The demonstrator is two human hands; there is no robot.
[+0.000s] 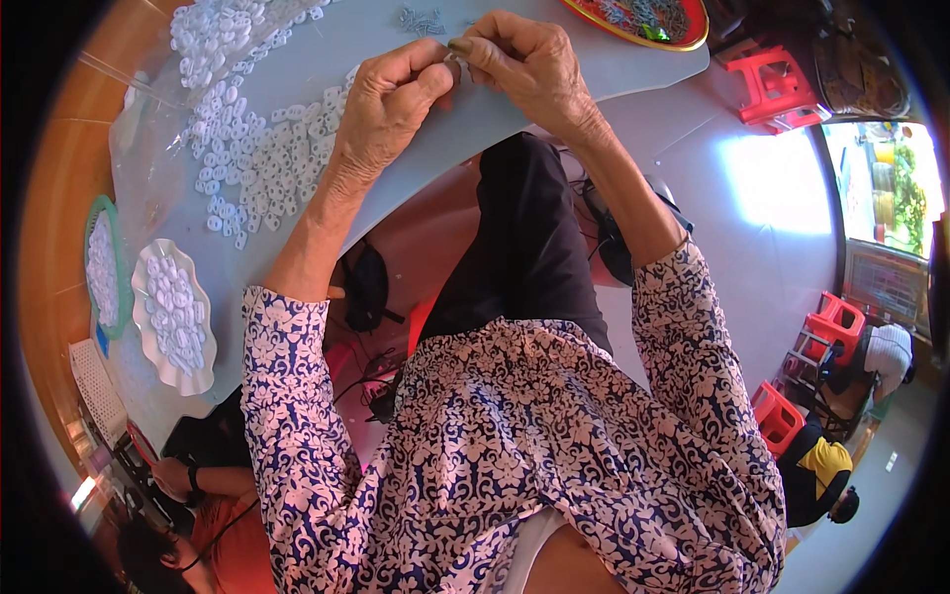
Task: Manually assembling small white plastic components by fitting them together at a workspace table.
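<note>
Above the table edge nearest me, my left hand (394,97) and my right hand (529,67) meet with their fingertips pinched together. Whatever small piece sits between them is mostly hidden by the fingers; I cannot make out its kind. Left of my left hand, many small white plastic pieces with holes (282,163) spread over the grey table (396,183). Just beyond my hands lies a little heap of small metal screws or pins (421,20). A red tray with a yellow rim (665,42), at the far right of the table, holds more small metal parts.
A scalloped white dish (201,381) and a green basket (126,307) hold white pieces at the left. Clear plastic sheeting (148,163) lies along the table's left side. Another person (233,525) sits at lower left. Red stools (772,84) and two people (821,465) are to the right.
</note>
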